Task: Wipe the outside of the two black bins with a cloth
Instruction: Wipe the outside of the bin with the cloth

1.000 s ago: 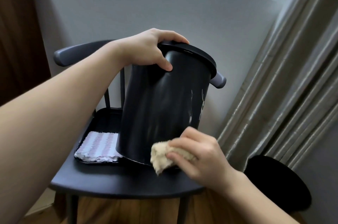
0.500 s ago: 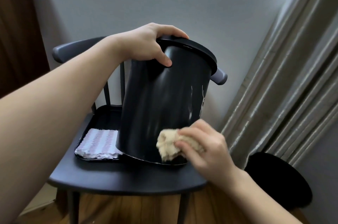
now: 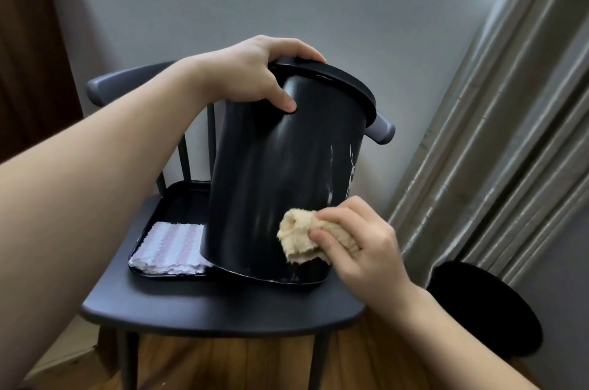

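Observation:
A black bin (image 3: pixel 271 179) stands tilted on a dark chair seat (image 3: pixel 220 306), its rim leaning away to the right. My left hand (image 3: pixel 251 74) grips the bin's rim, thumb on the outer wall. My right hand (image 3: pixel 357 236) holds a bunched beige cloth (image 3: pixel 299 236) pressed against the lower right side of the bin's wall. A second black bin (image 3: pixel 484 310) sits on the floor at the lower right, partly hidden by my right forearm.
A black tray (image 3: pixel 172 198) lies on the seat behind the bin with a folded pink-and-white striped cloth (image 3: pixel 172 243) in it. The chair's backrest (image 3: pixel 127 83) curves behind. Grey curtains (image 3: pixel 510 134) hang at the right, and a wooden floor lies below.
My right hand has carried the beige cloth slightly up the lower side of the bin. My left hand keeps its grip on the rim; the bin stays tilted.

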Tool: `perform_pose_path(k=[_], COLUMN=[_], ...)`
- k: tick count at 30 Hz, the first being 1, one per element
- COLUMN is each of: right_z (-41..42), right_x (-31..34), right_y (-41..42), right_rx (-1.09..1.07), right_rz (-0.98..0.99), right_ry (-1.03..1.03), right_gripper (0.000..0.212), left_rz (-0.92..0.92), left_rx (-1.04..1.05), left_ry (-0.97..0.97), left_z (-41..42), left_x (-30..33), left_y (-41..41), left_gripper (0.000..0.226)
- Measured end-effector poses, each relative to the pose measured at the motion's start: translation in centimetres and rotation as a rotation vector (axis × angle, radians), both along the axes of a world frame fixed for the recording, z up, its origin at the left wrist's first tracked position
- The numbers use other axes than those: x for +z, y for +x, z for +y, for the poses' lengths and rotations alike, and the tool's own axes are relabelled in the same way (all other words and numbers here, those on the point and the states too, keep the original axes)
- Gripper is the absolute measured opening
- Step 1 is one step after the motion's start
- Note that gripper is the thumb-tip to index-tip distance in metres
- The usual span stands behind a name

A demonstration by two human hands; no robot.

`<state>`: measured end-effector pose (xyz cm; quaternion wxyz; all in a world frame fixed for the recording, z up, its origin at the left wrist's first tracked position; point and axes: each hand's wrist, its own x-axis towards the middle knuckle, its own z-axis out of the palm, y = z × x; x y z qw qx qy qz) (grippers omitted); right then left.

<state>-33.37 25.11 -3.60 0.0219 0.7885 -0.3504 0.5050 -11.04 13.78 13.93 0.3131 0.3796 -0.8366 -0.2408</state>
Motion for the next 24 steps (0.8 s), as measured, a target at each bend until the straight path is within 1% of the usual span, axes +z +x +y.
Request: perform_pose_path(k=[2, 5, 7, 11, 14, 16, 18, 19, 21, 24], right_z=[0.0, 1.0, 1.3, 1.2, 1.2, 1.3, 1.4, 1.4, 1.6, 1.7], right_x=[-0.2, -2.0, -2.4, -2.1, -2.2, -2.3, -2.2, -2.2, -2.2, -2.3], right_y=[0.1, 0.1, -0.1, -0.4, -0.5, -0.7, -0.8, -0.9, -1.0, -1.0], right_rx=[0.001, 0.158, 0.203, 0.113, 0.059, 0.052, 0.062, 0.072, 0.097, 0.111], right_rz=[-0.024, 0.084, 0.111, -0.021, -0.057, -0.061, -0.047, -0.032, -0.006, 0.006], right_ry=[0.013, 0.133, 0.195, 0.127, 0.120, 0.135, 0.184, 0.209, 0.228, 0.207], right_gripper=[0.013, 0.016, 0.017, 0.018, 0.022, 0.023, 0.021, 0.021, 0.021, 0.024], left_rz=[0.003, 0.001, 0.006, 0.008, 0.044, 0.015, -0.053, -0.080, -0.107, -0.168], left_rx=[0.002, -0.002, 0.005, 0.034, 0.079, 0.195, 0.308, 0.323, 0.306, 0.285], left_ry=[0.006, 0.013, 0.021, 0.005, 0.008, -0.053, -0.180, -0.226, -0.234, -0.264], left_z=[0.0, 0.1, 0.1, 0.2, 0.6, 0.8, 1.1, 1.3, 1.6, 1.6], left_x=[0.0, 0.0, -0.1, -0.3, -0.4, -0.6, -0.8, -0.9, -0.8, -0.4], left_y=[0.0, 0.0, 0.1, -0.1, -0.4, -1.0, -1.9, -2.3, -2.7, -2.7], left_gripper=[0.068, 0.068, 0.068, 0.067, 0.066, 0.062, 0.058, 0.060, 0.067, 0.069])
